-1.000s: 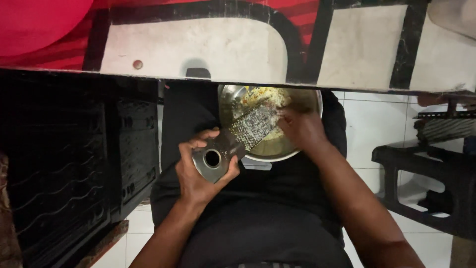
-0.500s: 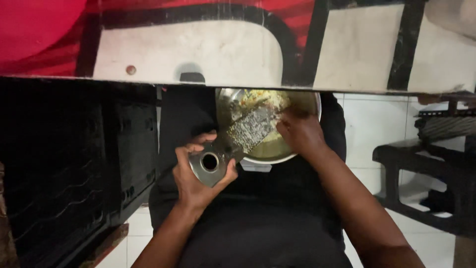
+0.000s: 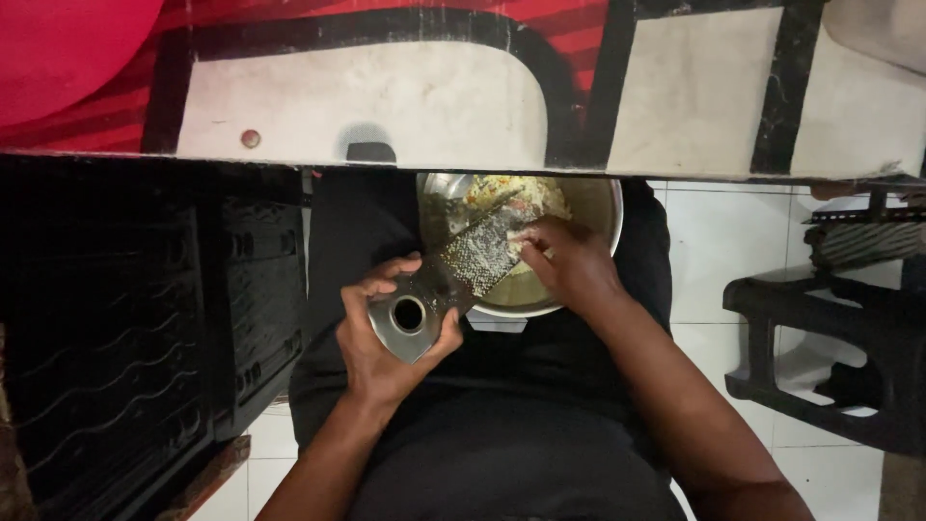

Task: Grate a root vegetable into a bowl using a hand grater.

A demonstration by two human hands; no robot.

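So the flat metal grater (image 3: 461,272) slants from the lap up into the steel bowl (image 3: 588,207), long axis running lower-left to upper-right. Left hand (image 3: 386,338) has its fingers wrapped round the handle end. Right hand (image 3: 569,265) is nearer the working end, fingers pinching a small pale piece against the mesh, over the gratings.

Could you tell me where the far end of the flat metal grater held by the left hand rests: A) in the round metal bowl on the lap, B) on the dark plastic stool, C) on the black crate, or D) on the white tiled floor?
A: the flat metal grater, held at its handle by the left hand, slants into the round metal bowl, where the right hand presses a pale piece of food against it.
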